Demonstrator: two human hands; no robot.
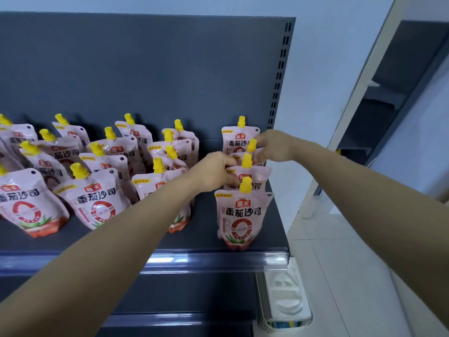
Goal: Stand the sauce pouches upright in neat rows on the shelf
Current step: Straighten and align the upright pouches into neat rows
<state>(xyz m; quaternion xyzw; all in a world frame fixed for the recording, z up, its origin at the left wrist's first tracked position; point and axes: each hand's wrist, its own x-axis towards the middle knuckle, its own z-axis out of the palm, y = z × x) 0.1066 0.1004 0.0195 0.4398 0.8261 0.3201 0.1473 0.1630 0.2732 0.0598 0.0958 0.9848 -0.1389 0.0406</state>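
The dark grey back panel rises behind the front pouch, which stands upright at the shelf's front right edge, just behind the clear price strip. Left of the front pouch, across a bare gap, a crowd of pink sauce pouches fills the shelf in loose columns, most of them leaning (yellow caps tilted left).

Straight behind the front pouch runs one column: the second pouch, the third pouch and the rear pouch, each mostly hidden by the one before it; the rear one stands upright near the back panel.

Below and right of the front pouch, a white moulded tray sits in a wire basket.

The left hand reaches in from the left of the front pouch, fingers curled, pinching the second pouch's upper left corner. The right hand comes from the right, above and behind the front pouch, thumb and fingers pinching the third pouch's top beside its yellow cap.
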